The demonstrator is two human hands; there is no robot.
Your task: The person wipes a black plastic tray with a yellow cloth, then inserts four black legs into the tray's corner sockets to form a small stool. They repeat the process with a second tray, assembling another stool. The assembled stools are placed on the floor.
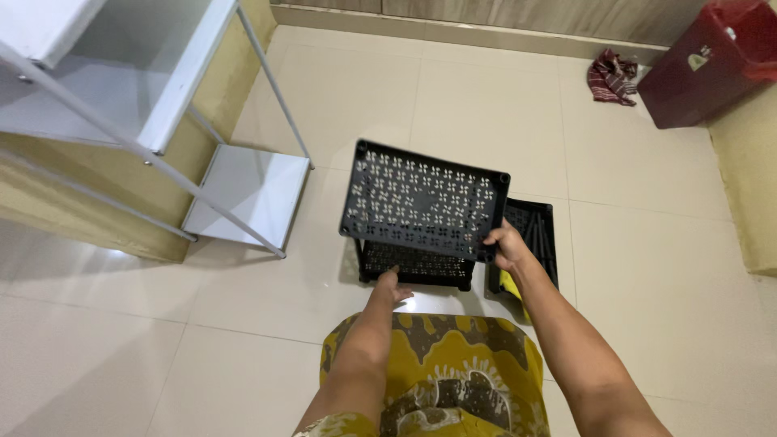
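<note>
A black plastic rack with perforated shelves stands on the tiled floor; its top shelf (425, 198) is nearest the camera and a lower shelf (413, 260) shows beneath it. My right hand (507, 245) grips the top shelf's front right corner. My left hand (391, 286) reaches under the top shelf with fingers extended, touching the front edge of the lower shelf. Another loose black shelf panel (534, 231) lies flat on the floor behind my right hand.
A white metal shelving unit (162, 121) stands at the left against a yellowish wall. A red bin (708, 61) and a crumpled dark red cloth (611, 77) sit at the far right. A small yellow object (510, 285) lies under my right wrist.
</note>
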